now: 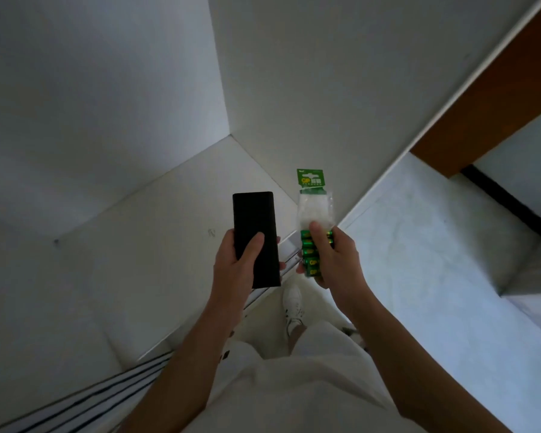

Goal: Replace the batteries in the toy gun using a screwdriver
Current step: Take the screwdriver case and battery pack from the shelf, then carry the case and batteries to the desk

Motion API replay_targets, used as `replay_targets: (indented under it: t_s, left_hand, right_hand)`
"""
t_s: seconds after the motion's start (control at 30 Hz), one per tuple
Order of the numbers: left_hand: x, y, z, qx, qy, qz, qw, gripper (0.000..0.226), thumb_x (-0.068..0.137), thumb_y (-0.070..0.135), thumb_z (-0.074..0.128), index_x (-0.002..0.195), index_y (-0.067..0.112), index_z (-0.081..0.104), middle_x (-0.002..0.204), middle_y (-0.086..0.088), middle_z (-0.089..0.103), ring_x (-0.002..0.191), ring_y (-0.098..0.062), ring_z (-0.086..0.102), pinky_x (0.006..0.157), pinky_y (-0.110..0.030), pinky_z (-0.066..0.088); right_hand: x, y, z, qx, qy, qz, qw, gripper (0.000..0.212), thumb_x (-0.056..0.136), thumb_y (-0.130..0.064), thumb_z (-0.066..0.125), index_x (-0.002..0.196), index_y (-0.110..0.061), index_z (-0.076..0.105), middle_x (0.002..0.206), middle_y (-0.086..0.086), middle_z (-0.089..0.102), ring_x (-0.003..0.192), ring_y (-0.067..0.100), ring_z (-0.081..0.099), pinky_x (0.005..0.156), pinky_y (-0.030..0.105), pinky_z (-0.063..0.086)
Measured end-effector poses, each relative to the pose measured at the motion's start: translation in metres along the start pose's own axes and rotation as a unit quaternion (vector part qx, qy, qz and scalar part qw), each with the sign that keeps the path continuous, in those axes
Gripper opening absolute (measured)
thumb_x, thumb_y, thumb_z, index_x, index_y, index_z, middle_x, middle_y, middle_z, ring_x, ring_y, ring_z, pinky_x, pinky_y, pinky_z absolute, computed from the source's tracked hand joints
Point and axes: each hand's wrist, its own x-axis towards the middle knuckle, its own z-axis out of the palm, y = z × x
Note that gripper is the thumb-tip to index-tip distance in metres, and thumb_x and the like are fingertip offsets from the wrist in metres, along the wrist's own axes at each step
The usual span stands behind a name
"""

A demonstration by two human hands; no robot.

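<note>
My left hand [236,264] holds a flat black rectangular box [254,220] upright in front of me, thumb across its face. My right hand [331,257] grips a pack of green batteries [313,214]: a green card header on top, a clear plastic strip below it, and several green cells under my thumb and fingers. The two hands are side by side, a small gap between them. No toy gun or screwdriver is in view.
I stand at a white room corner [230,135]. A white shelf or ledge [138,245] runs at left, and a pale marble-like surface [434,245] at right. A brown wooden panel [497,104] is at upper right. My white shoe [292,303] shows below.
</note>
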Motion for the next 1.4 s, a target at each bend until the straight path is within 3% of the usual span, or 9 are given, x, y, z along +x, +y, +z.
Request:
replay_targets:
  t_s: [0.13, 0.47, 0.63, 0.7, 0.97, 1.13, 1.4]
  left_hand:
    - [-0.022, -0.010, -0.002, 0.013, -0.046, -0.010, 0.999, 0.023, 0.098, 0.015, 0.059, 0.118, 0.004, 0.056, 0.109, -0.020, 0.071, 0.086, -0.044, 0.070, 0.056, -0.037, 0.059]
    - [-0.059, -0.029, 0.035, 0.090, -0.195, -0.024, 0.976, 0.026, 0.100, 0.019, 0.055, 0.122, 0.005, 0.055, 0.103, -0.014, 0.074, 0.075, -0.039, 0.072, 0.060, -0.039, 0.061]
    - [-0.058, -0.032, 0.068, 0.129, -0.250, -0.022, 0.960, 0.027, 0.101, 0.021, 0.054, 0.124, 0.008, 0.054, 0.101, -0.011, 0.075, 0.074, -0.035, 0.073, 0.063, -0.041, 0.062]
    - [-0.053, -0.033, 0.085, 0.144, -0.265, -0.021, 0.953, 0.027, 0.101, 0.021, 0.054, 0.124, 0.009, 0.053, 0.102, -0.012, 0.074, 0.073, -0.034, 0.074, 0.062, -0.040, 0.062]
    - [-0.020, -0.037, 0.179, 0.189, -0.322, -0.027, 0.927, 0.026, 0.101, 0.024, 0.054, 0.123, 0.012, 0.054, 0.103, -0.008, 0.075, 0.076, -0.037, 0.073, 0.060, -0.041, 0.061]
    - [0.006, -0.046, 0.260, 0.223, -0.350, -0.035, 0.909, 0.023, 0.101, 0.024, 0.053, 0.121, 0.014, 0.055, 0.102, -0.007, 0.076, 0.076, -0.037, 0.073, 0.060, -0.040, 0.061]
    - [0.022, -0.062, 0.386, 0.258, -0.396, -0.044, 0.880, 0.022, 0.101, 0.025, 0.053, 0.119, 0.014, 0.055, 0.102, -0.006, 0.075, 0.074, -0.037, 0.073, 0.058, -0.041, 0.061]
  right_hand:
    - [-0.043, 0.021, -0.011, 0.041, 0.054, 0.007, 0.998, 0.027, 0.103, -0.029, 0.051, 0.093, -0.004, 0.058, 0.075, 0.016, 0.061, 0.055, 0.027, 0.063, 0.034, 0.016, 0.039]
    - [-0.109, 0.061, -0.064, 0.054, 0.199, 0.020, 0.978, 0.029, 0.100, -0.039, 0.052, 0.089, -0.012, 0.056, 0.073, 0.011, 0.067, 0.053, 0.022, 0.067, 0.036, 0.018, 0.040]
    - [-0.110, 0.069, -0.095, 0.104, 0.240, 0.001, 0.965, 0.032, 0.099, -0.040, 0.053, 0.094, -0.009, 0.058, 0.073, 0.008, 0.067, 0.057, 0.025, 0.067, 0.053, 0.033, 0.054]
    - [-0.107, 0.071, -0.108, 0.115, 0.252, 0.002, 0.961, 0.030, 0.100, -0.038, 0.052, 0.095, -0.009, 0.057, 0.076, 0.010, 0.066, 0.057, 0.025, 0.067, 0.051, 0.031, 0.053]
    - [-0.068, 0.067, -0.174, 0.155, 0.302, 0.017, 0.941, 0.034, 0.100, -0.038, 0.052, 0.097, -0.004, 0.056, 0.079, 0.017, 0.065, 0.056, 0.026, 0.066, 0.049, 0.029, 0.052]
    - [-0.030, 0.056, -0.235, 0.176, 0.331, 0.034, 0.927, 0.031, 0.101, -0.037, 0.051, 0.095, -0.007, 0.054, 0.081, 0.019, 0.065, 0.059, 0.031, 0.066, 0.037, 0.018, 0.041]
    - [0.003, 0.042, -0.336, 0.192, 0.368, 0.048, 0.909, 0.030, 0.101, -0.038, 0.051, 0.095, -0.009, 0.056, 0.081, 0.018, 0.066, 0.058, 0.027, 0.067, 0.041, 0.021, 0.045]
